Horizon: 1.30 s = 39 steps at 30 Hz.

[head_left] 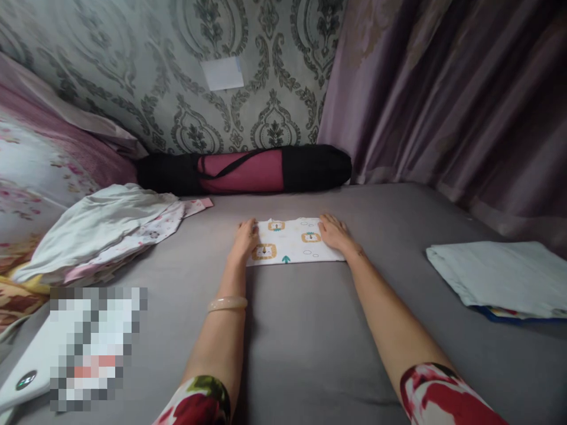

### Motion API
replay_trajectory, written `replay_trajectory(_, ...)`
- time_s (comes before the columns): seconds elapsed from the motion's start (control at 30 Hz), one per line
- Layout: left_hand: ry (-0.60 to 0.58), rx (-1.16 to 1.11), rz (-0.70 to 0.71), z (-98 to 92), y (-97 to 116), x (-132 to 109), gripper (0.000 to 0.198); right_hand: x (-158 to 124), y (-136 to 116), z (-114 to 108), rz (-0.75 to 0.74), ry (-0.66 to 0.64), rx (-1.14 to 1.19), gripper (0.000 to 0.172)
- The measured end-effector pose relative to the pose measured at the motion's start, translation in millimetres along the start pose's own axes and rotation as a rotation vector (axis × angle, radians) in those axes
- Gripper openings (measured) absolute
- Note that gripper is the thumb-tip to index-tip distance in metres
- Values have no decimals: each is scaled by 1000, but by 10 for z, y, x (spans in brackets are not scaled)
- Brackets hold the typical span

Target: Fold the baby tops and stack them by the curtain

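Observation:
A folded white cloth (pixel 293 242) printed with lion faces and a green arrow-like leaf lies flat on the grey bed sheet (pixel 305 330), in the middle of the view. At its left edge rests my left hand (pixel 246 239), fingers pointing away from me and partly over the fabric. My right hand (pixel 335 234) lies on the cloth's far right corner, palm down, its fingers stretched out. A pale bangle (pixel 227 304) circles my left forearm.
Loose pale and flowered fabrics (pixel 115 218) are heaped at left. A neatly folded pale cloth (pixel 500 274) lies at right. Against the patterned wall (pixel 155 71) rests a long black and maroon bag (pixel 252 169). A white device (pixel 35 360), partly pixelated, is at lower left. Purple curtains (pixel 398 88) hang right.

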<state>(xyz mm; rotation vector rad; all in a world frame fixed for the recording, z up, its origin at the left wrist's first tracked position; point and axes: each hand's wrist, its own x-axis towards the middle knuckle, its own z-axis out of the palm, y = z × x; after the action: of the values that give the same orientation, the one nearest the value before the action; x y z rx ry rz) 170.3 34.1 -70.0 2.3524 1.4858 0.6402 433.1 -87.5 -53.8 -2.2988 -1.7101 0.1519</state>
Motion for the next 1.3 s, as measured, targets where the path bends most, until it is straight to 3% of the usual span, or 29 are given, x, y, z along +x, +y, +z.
replay_trajectory(0.17, -23, 96, -49, -6, 27, 20, 39, 103, 116, 14, -40, -6, -12, 44)
replay_trajectory(0.47, -28, 190, -114, -66, 136, 8, 36, 129, 80, -58, -27, 62, 37, 37)
replay_trajectory(0.73, 6, 4, -11, -157, 83, -8, 27, 82, 77, -228, -28, 52, 175, 27)
replay_trajectory(0.87, 90, -27, 11, -338, 133, -57, 23, 73, 117, -425, -1, 87, 296, 23)
replay_trajectory(1.07, 208, -10, 174, -831, 386, -103, 26, -22, 115, -911, -157, 261, 392, 19)
replay_trajectory(1.2, 299, -12, 355, -1151, 541, -238, 28, -273, 85, -1209, -253, 388, 431, 18)
replay_trajectory(1.3, 247, 19, 490, -1237, 518, -513, 26, -586, 142, -1216, -310, 369, 415, 15)
